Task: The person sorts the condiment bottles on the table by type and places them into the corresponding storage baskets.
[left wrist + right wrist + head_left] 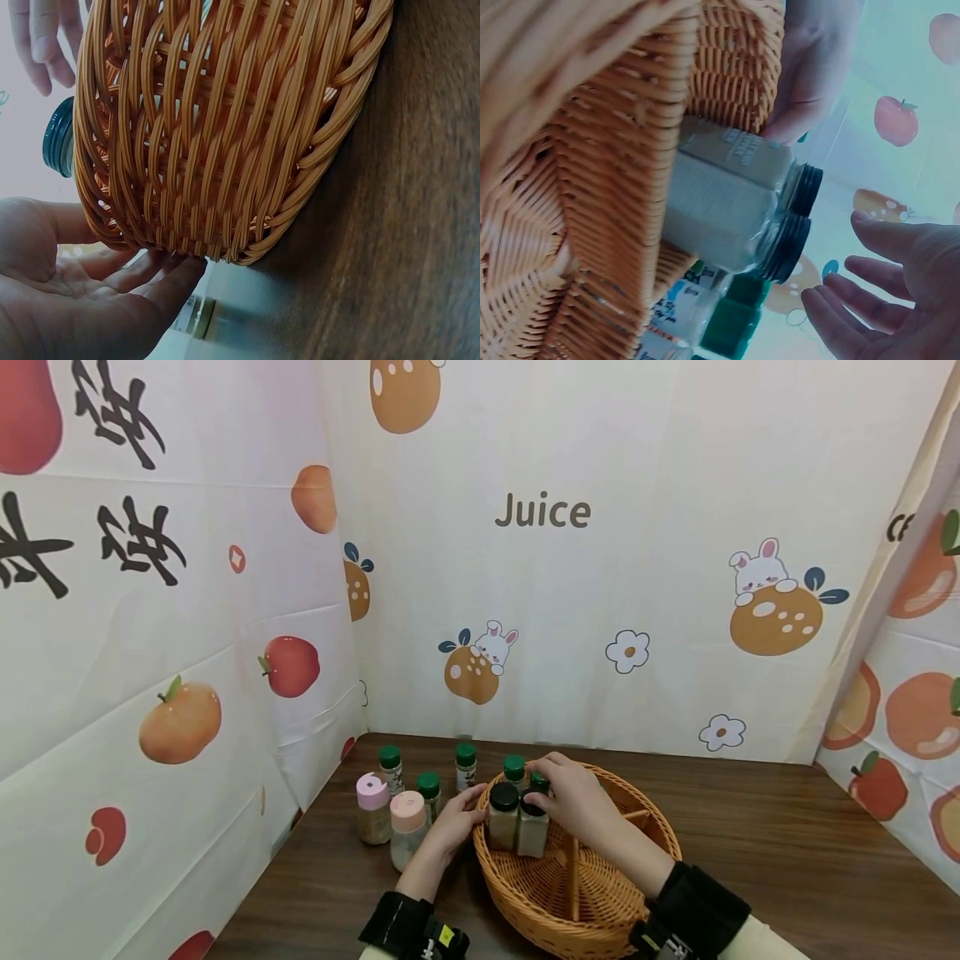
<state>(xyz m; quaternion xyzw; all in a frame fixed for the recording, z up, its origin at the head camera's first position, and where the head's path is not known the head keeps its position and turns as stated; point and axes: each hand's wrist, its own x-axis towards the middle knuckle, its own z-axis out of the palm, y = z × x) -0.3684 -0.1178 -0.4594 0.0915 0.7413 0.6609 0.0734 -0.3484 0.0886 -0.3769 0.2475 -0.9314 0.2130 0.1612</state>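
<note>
A round wicker basket (517, 917) with dividers stands on the table. My left hand (448, 828) holds its left rim, thumb at the rim and fingers along the outer wall. In one compartment stand two square glass jars (503, 828) with black lids and pale powder inside. Behind them are green-capped spice bottles (513, 767), partly hidden by my right hand (573, 795). In the right wrist view, that hand's fingers (862, 296) are loosely spread beside the black lids (789, 247), with a gap between and nothing held.
Left of the basket stand a pink-lidded jar (372, 814), a peach-lidded jar (408, 831) and several green-capped bottles (466, 767). Printed cloth walls (555, 585) close off the back and sides. Dark wood table (765, 843) extends right of the basket.
</note>
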